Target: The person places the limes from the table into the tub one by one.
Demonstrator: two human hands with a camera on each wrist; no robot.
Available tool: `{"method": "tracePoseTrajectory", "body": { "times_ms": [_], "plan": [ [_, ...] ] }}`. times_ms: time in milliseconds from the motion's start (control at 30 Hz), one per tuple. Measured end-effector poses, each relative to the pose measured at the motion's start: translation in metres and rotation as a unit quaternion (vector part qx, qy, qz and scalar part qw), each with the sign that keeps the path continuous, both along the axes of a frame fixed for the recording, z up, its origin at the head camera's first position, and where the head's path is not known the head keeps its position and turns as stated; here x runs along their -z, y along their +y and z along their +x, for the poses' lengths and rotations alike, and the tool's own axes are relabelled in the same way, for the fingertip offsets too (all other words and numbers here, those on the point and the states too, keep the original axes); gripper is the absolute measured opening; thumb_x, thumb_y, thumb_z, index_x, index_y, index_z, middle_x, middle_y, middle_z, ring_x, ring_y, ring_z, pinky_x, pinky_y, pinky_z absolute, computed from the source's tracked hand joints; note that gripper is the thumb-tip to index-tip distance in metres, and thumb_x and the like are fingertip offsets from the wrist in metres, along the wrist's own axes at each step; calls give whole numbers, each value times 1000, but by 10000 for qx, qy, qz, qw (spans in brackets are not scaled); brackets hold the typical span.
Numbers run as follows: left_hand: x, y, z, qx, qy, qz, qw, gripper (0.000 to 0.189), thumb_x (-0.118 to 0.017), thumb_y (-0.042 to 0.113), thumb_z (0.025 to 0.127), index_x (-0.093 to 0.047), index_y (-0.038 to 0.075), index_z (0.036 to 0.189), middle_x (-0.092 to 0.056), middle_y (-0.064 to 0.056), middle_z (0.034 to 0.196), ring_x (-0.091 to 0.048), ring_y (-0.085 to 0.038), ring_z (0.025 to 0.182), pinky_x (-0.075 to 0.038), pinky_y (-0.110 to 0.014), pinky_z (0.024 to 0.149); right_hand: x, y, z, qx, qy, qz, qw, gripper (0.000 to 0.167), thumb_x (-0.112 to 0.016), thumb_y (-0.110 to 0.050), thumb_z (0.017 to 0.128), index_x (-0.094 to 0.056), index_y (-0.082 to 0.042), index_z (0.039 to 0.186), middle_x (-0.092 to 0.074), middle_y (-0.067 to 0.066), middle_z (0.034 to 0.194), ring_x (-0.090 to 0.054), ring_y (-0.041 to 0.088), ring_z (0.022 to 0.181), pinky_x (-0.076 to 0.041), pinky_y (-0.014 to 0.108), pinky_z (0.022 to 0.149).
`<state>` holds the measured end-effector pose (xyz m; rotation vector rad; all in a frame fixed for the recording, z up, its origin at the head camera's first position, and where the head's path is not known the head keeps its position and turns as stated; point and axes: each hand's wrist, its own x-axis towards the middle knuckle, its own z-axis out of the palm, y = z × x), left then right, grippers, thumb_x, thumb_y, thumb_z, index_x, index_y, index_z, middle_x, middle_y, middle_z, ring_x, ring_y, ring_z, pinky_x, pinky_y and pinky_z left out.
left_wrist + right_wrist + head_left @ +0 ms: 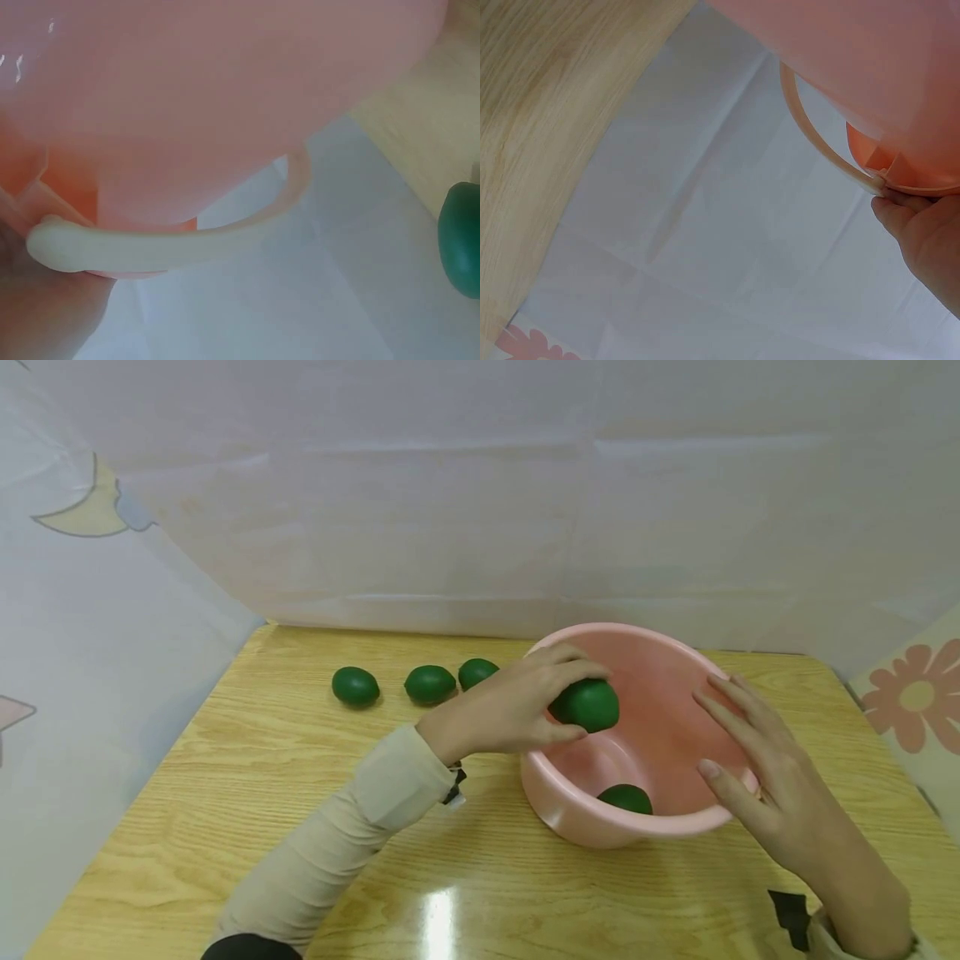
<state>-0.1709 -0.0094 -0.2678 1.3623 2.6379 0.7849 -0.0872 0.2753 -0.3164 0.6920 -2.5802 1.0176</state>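
Head view alone gives the inside of the pink bucket (558, 806), which stands on the wooden table (225, 793) right of centre: one green fruit (625, 798) down in it, partly hidden by the near rim. Same view has three more on the table to the bucket's left, the far-left fruit (356, 687), the middle fruit (430, 684) and the third fruit (477, 672), this last partly covered by the left wrist. Wrist views supply the bucket's outside: pale curved handle (165, 249), hanging clear of the wall along part of its length, and orange ribs (889, 163) under the rim at its fixing; neither reads clearly from the head. Left wrist view also catches a green fruit at its right edge; which one, cannot tell. Left hand (528, 697): thumb and fingers partly closed round the held fruit (592, 706), carried at the bucket's left side, over the opening and above the bottom; the grip itself shows in the head view only. Right hand (780, 777): fingers extended, thumb spread well away from them, all reaching over the right rim; right wrist view puts it against the rim, beside the handle's end. Firmness of that contact cannot be judged.
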Motion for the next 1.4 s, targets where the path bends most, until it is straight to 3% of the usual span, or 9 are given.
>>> {"method": "tracePoseTrajectory", "body": {
  "times_ms": [233,667,1033,1233,1400],
  "plan": [
    [-4,4,0,-92,-249,-596,9979,58,-73,23,90,-52,12,142,-52,-3,140,-45,-16,130,-44,-26,107,0,0,1,9,-4,2,10000,66,-62,-4,89,-42,-13,152,-25,5,164,-11,9,154,-8,59,122],
    [-6,10,2,-346,-90,-1205,9921,61,-73,28,89,-51,15,144,-52,-2,144,-45,-17,135,-38,-29,114,0,1,2,40,-44,-9,10000,65,-62,-4,89,-43,-13,151,-26,4,164,-10,9,154,-7,66,120],
    [-9,15,5,-572,46,-1759,9827,59,-72,31,89,-53,16,143,-54,0,143,-45,-17,134,-37,-28,113,-1,0,1,34,25,12,10000,65,-62,-3,88,-44,-12,150,-27,6,163,-12,13,154,-8,62,121],
    [-8,15,5,-598,146,-1813,9815,60,-71,33,89,-52,15,143,-55,0,143,-46,-17,132,-37,-27,112,-1,0,0,37,-21,-8,10000,66,-62,-4,88,-44,-13,150,-27,5,163,-11,12,154,-7,64,120],
    [-7,14,5,-616,135,-1710,9832,61,-70,33,90,-51,15,145,-53,0,145,-45,-17,136,-35,-29,116,-1,0,0,28,-1,-2,10000,66,-61,-3,88,-43,-12,151,-27,6,163,-12,13,154,-7,55,123]
  ]
}}
